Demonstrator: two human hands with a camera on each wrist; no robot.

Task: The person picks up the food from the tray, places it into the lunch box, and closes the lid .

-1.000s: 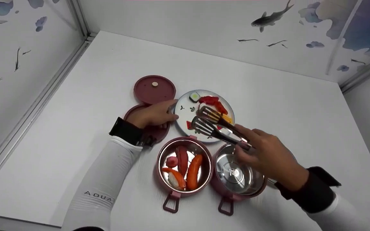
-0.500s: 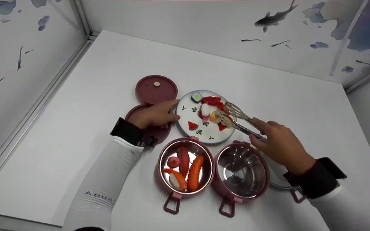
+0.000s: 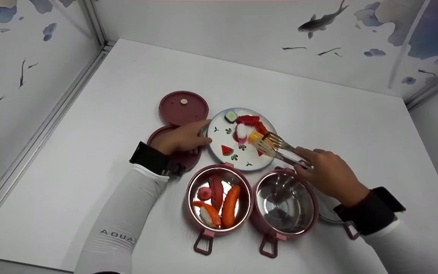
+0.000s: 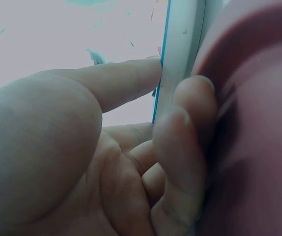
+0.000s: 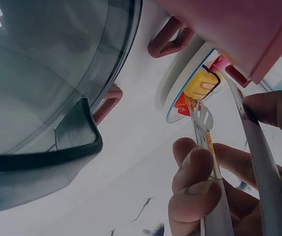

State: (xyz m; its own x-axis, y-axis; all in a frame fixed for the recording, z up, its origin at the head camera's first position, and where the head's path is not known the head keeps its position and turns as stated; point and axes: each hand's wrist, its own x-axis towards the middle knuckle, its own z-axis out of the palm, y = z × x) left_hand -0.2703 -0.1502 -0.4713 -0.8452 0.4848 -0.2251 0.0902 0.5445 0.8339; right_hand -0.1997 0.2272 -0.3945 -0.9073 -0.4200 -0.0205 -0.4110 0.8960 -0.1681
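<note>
My left hand (image 3: pixel 184 137) holds the left rim of a white plate (image 3: pixel 251 163), thumb and index finger at its blue edge. In the left wrist view, the other fingers curl beside a dark red lid. My right hand (image 3: pixel 329 171) grips slotted metal tongs (image 3: pixel 289 150). Their heads stand either side of a yellow sushi piece with a black band (image 5: pixel 202 83), at the plate's right side. A white-and-pink sushi piece (image 3: pixel 241 131), a cucumber roll (image 3: pixel 230 116) and red pieces (image 3: pixel 248 120) also lie on the plate.
A pink pot (image 3: pixel 189 207) in front holds several toy foods, including an orange sausage shape (image 3: pixel 230 205). Beside it stands another pot (image 3: pixel 314 224) with a bare steel inside. Two dark red lids (image 3: pixel 183 114) lie left; a clear round vessel (image 5: pixel 47 64) sits under my right wrist.
The tongs have moved right from over the plate's middle to the yellow piece, and their heads have drawn closer together. My left hand has stayed at the rim.
</note>
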